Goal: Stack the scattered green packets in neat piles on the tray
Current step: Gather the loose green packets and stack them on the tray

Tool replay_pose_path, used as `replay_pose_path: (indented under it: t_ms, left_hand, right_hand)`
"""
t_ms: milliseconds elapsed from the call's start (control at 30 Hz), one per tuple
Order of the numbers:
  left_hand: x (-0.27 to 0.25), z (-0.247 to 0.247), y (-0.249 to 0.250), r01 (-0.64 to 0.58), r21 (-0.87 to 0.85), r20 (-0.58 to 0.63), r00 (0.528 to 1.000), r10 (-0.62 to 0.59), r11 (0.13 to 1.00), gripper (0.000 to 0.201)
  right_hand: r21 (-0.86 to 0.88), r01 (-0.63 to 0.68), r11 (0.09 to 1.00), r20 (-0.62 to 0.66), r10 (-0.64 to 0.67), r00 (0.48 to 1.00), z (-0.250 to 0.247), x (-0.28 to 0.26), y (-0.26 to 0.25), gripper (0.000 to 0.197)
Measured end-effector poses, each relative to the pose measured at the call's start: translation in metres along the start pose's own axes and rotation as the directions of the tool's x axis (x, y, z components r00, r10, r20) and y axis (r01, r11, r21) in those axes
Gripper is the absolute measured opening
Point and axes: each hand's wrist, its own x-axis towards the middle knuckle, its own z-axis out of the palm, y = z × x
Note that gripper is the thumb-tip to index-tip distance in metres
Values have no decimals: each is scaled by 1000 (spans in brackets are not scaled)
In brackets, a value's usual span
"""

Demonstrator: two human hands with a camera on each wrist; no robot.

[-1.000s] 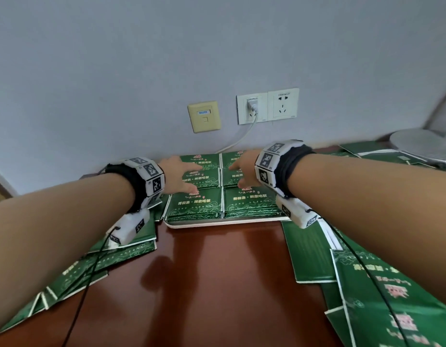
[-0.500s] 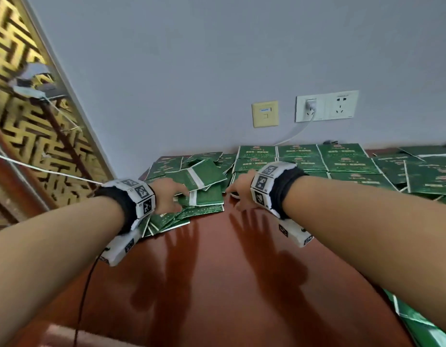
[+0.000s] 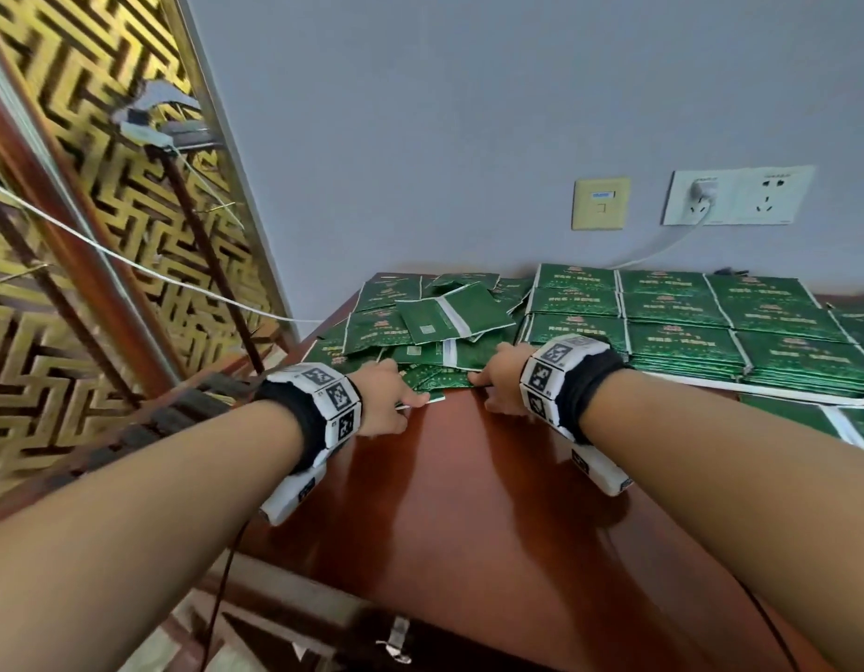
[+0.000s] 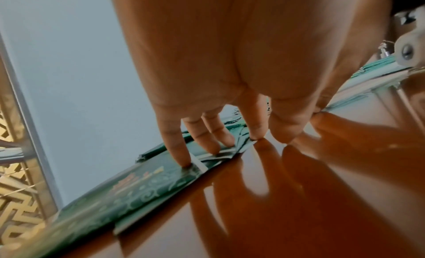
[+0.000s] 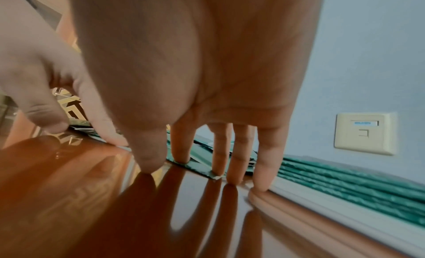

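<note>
Both hands (image 3: 444, 388), fingers straight, press scattered packets (image 3: 420, 327) on glossy red-brown table (image 3: 468, 502).

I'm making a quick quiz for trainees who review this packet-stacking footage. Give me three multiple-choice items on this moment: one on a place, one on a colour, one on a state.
1. Where does the loose heap of packets lie?
A. left of the tray
B. on the floor
C. on top of the tray's piles

2. What colour is the table top?
A. white
B. reddish brown
C. black

3. How are the fingers of the left hand?
A. curled in a fist
B. wrapped round a cup
C. stretched out, tips on packets

Answers:
1. A: the head view shows the heap by the table's left corner, beside the tray with its neat piles.
2. B: the glossy surface reflects both hands, the right hand too.
3. C: the left wrist view shows straight fingers pressing the packet edges.
</note>
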Motion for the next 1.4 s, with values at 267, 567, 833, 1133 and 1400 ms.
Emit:
replay_pose_path:
  t_ms: [267, 567, 833, 1133, 1400]
  left_hand:
    - [-16, 5, 12, -27, -64, -31, 999, 25, 998, 35]
    - [-33, 5, 27, -104, -92, 28, 994, 107, 990, 52]
    - [-38, 3, 46, -122, -125, 101, 986, 135, 985, 57]
    - [-55, 8, 78, -261, -186, 161, 943, 291, 947, 52]
    - [-39, -6, 84, -119, -135, -169, 981, 96, 984, 55]
  right_hand:
    - [9, 9, 1000, 98, -10, 995, 17, 37, -3, 40]
    - [136, 67, 988, 11, -69, 998, 18, -55, -1, 49]
    - [379, 71, 923, 20, -84, 996, 40, -84, 21, 46]
    - [427, 36, 903, 81, -78, 994, 41, -127, 47, 44]
    - [332, 43, 942, -26, -36, 999, 39, -104, 55, 121]
